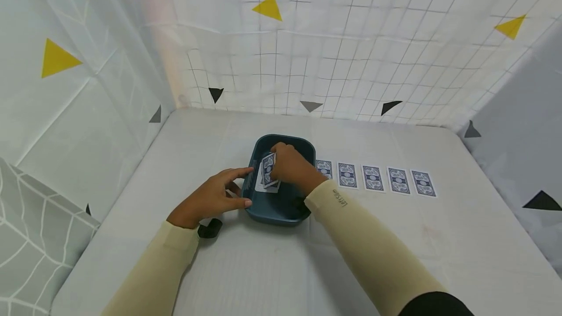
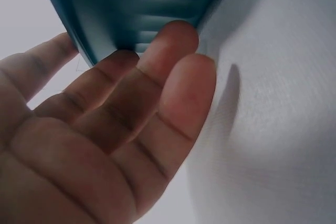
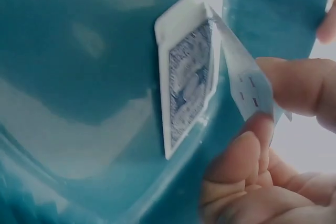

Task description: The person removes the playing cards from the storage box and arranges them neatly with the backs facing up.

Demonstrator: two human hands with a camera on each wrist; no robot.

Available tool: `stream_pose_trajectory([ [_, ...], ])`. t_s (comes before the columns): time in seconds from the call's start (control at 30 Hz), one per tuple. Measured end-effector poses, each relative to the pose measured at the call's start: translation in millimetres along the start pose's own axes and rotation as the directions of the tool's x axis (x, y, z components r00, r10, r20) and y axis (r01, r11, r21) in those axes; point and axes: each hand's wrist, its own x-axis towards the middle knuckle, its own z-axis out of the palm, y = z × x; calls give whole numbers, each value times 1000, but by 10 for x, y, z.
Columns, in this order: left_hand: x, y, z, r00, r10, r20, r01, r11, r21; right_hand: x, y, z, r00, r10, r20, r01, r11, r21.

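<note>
blue card (image 1: 269,167) in right hand's (image 1: 292,166) pinch

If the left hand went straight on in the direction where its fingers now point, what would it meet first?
The left hand would most likely meet the side wall of the blue tray first. Some fingertips seem already at it, though exact contact is hard to judge.

White table (image 1: 373,252), gridded white back wall (image 1: 325,43), yellow triangles (image 1: 270,9), pale left wall (image 1: 70,123), white web lines (image 1: 46,199)
</note>
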Motion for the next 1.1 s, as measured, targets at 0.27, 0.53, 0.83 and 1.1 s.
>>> stream_pose_trajectory([
  [0.27,5,-1,3,1000,-11,-1,11,1000,2,-97,33,-266,998,-64,-6,64,995,81],
  [0.53,5,6,21,999,-35,-19,35,999,6,-243,156,-589,997,-70,-13,71,962,264],
  [0.83,-7,17,20,999,-24,-30,25,1000,14,-417,387,-845,999,-29,-23,34,958,284],
  [1.1,-3,2,27,999,-7,-31,8,1000,26,-548,783,-1182,998,66,-22,-57,960,273],
])
